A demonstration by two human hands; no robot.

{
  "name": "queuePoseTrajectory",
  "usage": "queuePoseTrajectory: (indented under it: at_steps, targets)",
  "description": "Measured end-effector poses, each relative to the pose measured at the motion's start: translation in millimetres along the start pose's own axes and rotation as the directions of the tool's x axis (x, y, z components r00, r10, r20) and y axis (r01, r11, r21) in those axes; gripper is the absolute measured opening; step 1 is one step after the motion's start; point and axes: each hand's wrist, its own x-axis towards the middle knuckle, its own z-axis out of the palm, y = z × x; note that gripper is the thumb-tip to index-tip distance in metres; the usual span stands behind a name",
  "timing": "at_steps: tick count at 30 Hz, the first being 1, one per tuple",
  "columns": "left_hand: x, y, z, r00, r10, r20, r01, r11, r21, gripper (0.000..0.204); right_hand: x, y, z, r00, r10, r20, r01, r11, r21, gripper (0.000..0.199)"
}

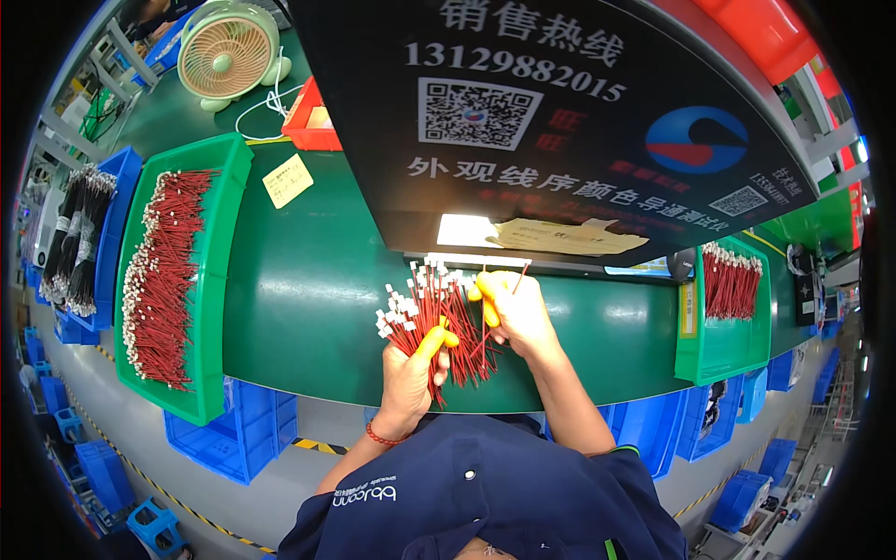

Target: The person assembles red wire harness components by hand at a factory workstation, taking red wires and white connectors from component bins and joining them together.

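Observation:
My left hand (408, 381), with yellow finger cots on the thumb and a finger, is closed around red wires with white connectors (403, 313) at their far ends. More of these wires (457, 327) fan out on the green bench between my hands. My right hand (519, 315), also in yellow finger cots, is closed in a pinch at the right side of the bunch. A red wire (521, 278) sticks up past its fingers. Whether it pinches one wire or more is hidden. Both hands are just in front of a black machine (560, 121).
A long green tray (238, 187) full of similar wires stands at the left, beside a blue bin (119, 196) of black cables. At the right, another green tray (723, 350) holds a smaller pile. A fan (224, 58), an orange bin (313, 138) and a yellow note (289, 181) are at the far left.

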Motion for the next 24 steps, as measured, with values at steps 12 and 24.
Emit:
queuePoseTrajectory:
  at_steps: [12,24]
  targets:
    - [-2.3,-1.8,10.9,0.998,0.015,-0.059,-0.012,0.999,0.044,0.019,-7.8,5.2,17.1,1.000,0.004,0.000,-0.004,0.999,0.033,0.021]
    - [-1.6,-0.3,8.9,0.999,0.022,-0.045,-0.019,0.997,0.080,0.015,12.7,15.8,-5.0,0.948,0.076,0.308,-0.273,0.690,0.670,0.024]
